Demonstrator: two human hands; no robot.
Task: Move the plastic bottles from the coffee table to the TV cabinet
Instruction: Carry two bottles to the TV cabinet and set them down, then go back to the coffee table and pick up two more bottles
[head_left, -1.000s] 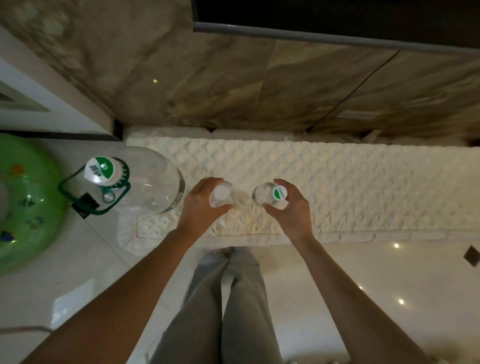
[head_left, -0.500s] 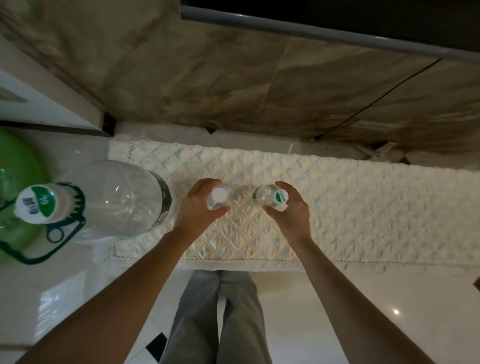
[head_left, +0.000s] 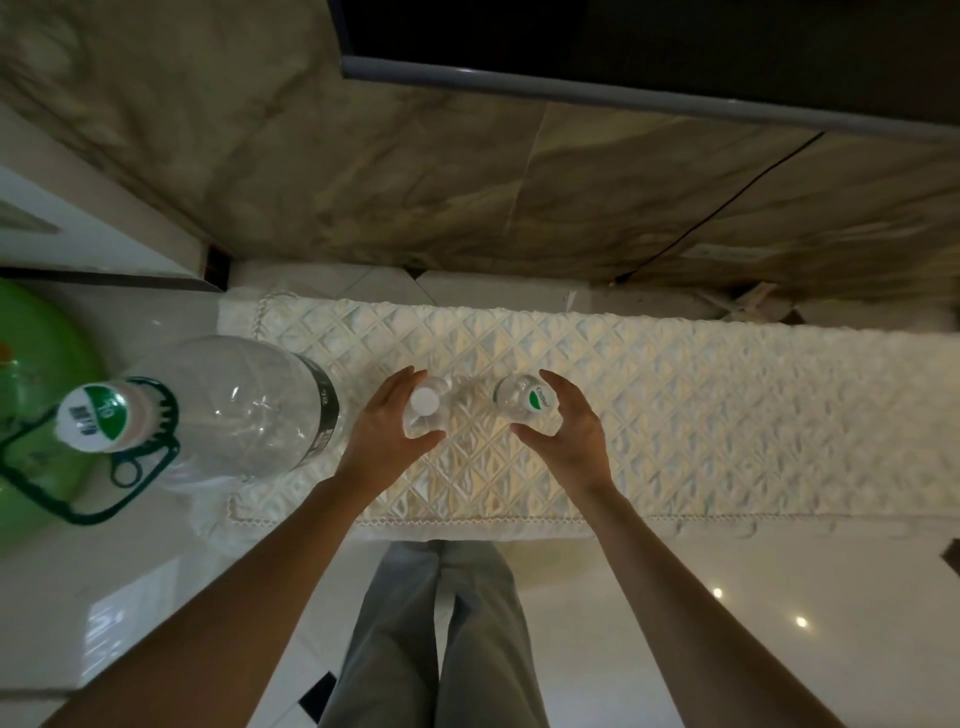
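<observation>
On a quilted white runner (head_left: 675, 415) below the television, we see two upright small water bottles side by side, their long axes vertical. Our left hand (head_left: 387, 434) cups the white-capped bottle (head_left: 425, 410); our right hand (head_left: 569, 431), fingers loosening, brackets the green-capped bottle (head_left: 524, 399). A large jug (head_left: 228, 405), left of both hands, reads "10".

One view only: head-worn wide-angle camera, looking steeply down and forward from above the person's own arms. Legs and glossy floor (head_left: 675, 623) fill the bottom edge, the quilted white cover (head_left: 675, 415) on the cabinet top crosses mid-frame, the marbled wall (head_left: 363, 156) and a dark screen edge (head_left: 623, 93) sit at the top (strong barrel distortion bends the edges). Both hands sit close, near centre. No second view to overlap.
</observation>
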